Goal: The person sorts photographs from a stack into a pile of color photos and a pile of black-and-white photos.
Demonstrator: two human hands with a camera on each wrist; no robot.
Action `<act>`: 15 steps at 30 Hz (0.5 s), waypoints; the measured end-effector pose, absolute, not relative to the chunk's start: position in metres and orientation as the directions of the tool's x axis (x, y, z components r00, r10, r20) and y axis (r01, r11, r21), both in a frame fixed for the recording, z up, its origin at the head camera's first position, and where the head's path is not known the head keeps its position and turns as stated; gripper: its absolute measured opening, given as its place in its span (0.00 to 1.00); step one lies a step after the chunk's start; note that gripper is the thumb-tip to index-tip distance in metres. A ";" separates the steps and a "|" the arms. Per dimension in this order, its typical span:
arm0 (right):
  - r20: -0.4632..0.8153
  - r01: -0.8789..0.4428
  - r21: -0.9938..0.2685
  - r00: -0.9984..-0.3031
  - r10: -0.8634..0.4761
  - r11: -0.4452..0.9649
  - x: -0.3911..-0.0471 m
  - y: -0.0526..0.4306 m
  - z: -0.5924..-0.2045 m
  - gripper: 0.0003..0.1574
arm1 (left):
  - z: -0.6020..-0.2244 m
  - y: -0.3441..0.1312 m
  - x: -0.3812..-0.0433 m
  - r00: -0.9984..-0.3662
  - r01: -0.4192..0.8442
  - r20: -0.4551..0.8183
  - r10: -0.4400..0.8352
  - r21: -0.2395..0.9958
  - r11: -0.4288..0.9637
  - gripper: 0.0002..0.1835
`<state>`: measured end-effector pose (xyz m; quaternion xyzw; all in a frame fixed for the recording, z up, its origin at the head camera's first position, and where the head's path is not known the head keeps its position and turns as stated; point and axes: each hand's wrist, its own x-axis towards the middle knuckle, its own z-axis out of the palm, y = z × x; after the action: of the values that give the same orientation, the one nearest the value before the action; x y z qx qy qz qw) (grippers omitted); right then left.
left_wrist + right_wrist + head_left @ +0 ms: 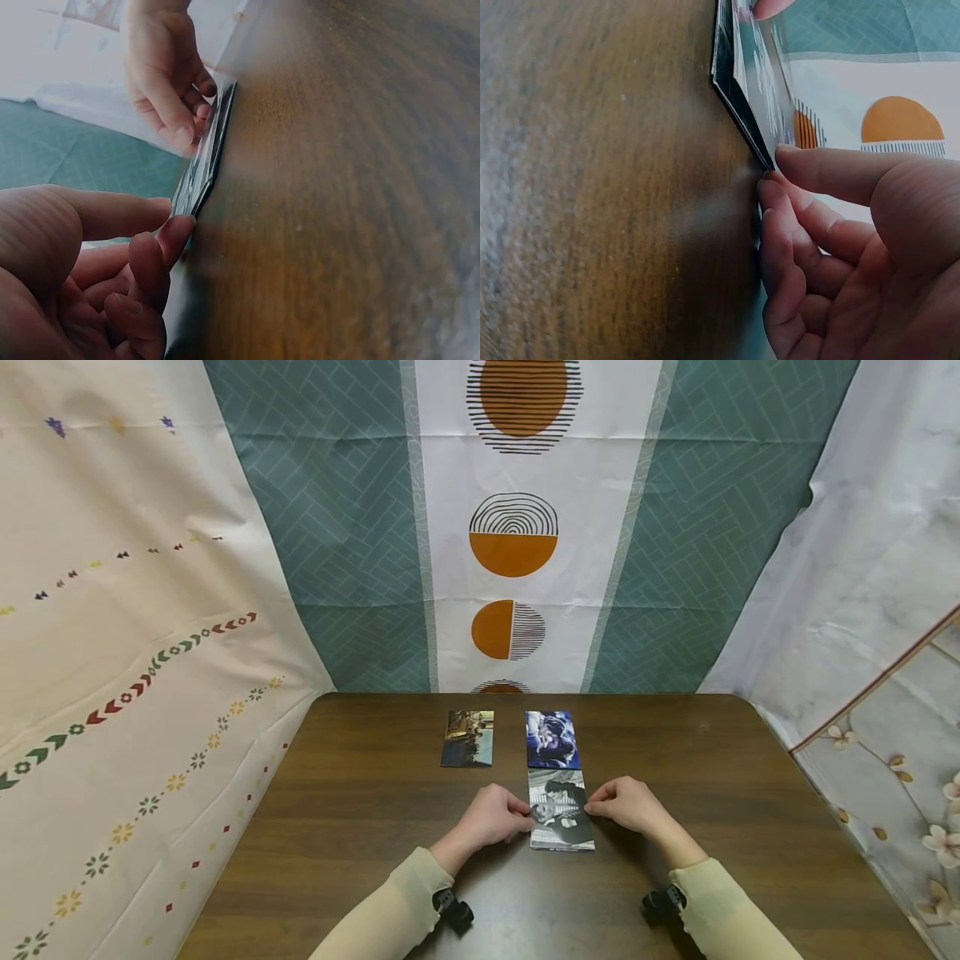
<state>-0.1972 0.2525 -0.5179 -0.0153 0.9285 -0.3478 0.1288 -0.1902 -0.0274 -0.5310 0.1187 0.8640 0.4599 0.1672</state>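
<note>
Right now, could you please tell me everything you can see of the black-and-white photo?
The black-and-white photo is a thin, rectangular, glossy-looking card, with further layers showing beneath it, slightly parted. It faces picture up over the table; whether it is lifted is unclear. Its far edge is right by the blue picture. The left hand and right hand pinch its opposite sides.

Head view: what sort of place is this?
Perhaps a makeshift tabletop booth: a teal-and-white sheet rises behind the brown table, a patterned cream sheet at its left and a pale floral sheet at its right.
</note>
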 end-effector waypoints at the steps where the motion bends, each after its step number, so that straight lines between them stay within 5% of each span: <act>1: -0.229 0.061 -0.649 -0.966 -0.118 0.759 -0.197 0.253 -0.518 0.10 | -0.531 -0.027 -0.190 -0.915 0.053 -0.179 0.361 0.834 0.548 0.13; 15: -0.231 0.053 -0.634 -0.965 -0.124 0.772 -0.196 0.252 -0.517 0.09 | -0.531 -0.030 -0.191 -0.917 0.054 -0.173 0.361 0.841 0.539 0.12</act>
<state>-0.1961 0.2518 -0.5168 -0.0191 0.9320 -0.3374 0.1308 -0.1913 -0.0303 -0.5305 0.1203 0.8614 0.4650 0.1651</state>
